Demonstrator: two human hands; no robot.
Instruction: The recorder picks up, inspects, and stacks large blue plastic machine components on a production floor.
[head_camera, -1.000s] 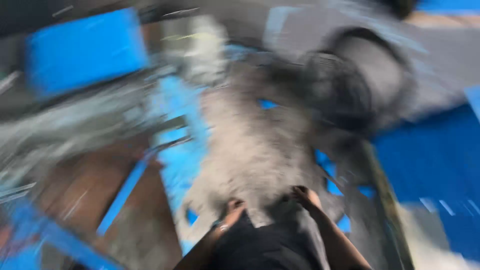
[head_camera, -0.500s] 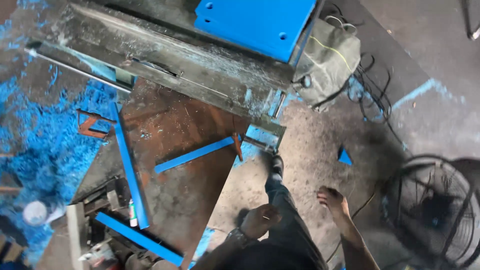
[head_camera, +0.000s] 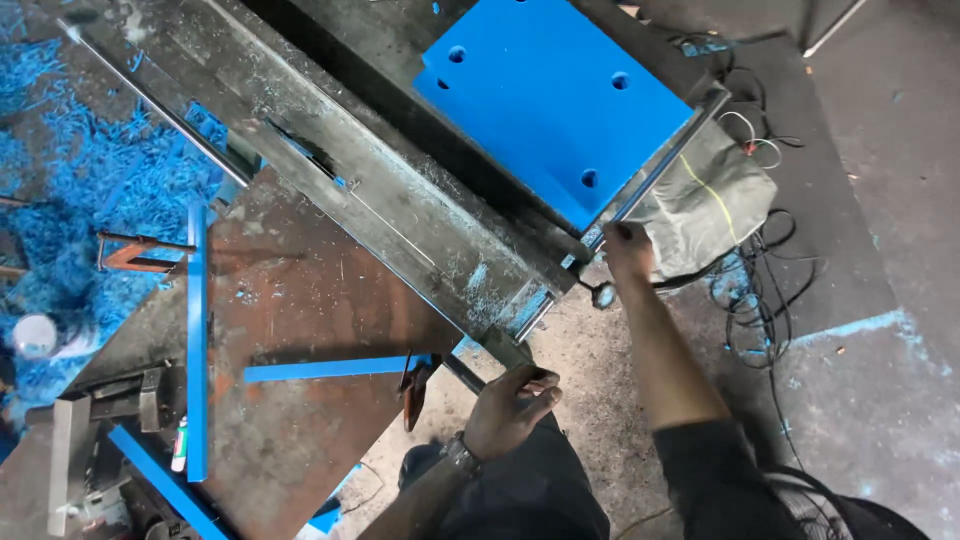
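Observation:
My left hand (head_camera: 510, 408) is closed around a dark metal bar or handle (head_camera: 462, 374) that sticks out below the corner of a long grey machine table (head_camera: 390, 210). My right hand (head_camera: 628, 250) reaches forward and grips the near end of a thin metal rail (head_camera: 655, 170) that runs along the right edge of a blue plastic plate (head_camera: 555, 100) with several round holes. The plate lies flat on the machine. A grey cloth-covered bundle (head_camera: 715, 205) sits just right of my right hand.
A rusty brown steel sheet (head_camera: 300, 300) at the left carries three long blue strips (head_camera: 196, 340). Blue shavings (head_camera: 70, 190) cover the floor at far left. Black cables (head_camera: 770, 300) trail over the concrete floor at right. A small orange clamp (head_camera: 130, 255) lies by the shavings.
The view has steadied and come closer to the machine. My right hand has gone from hanging free to the rail at the plate's edge. My left hand has closed on the dark bar.

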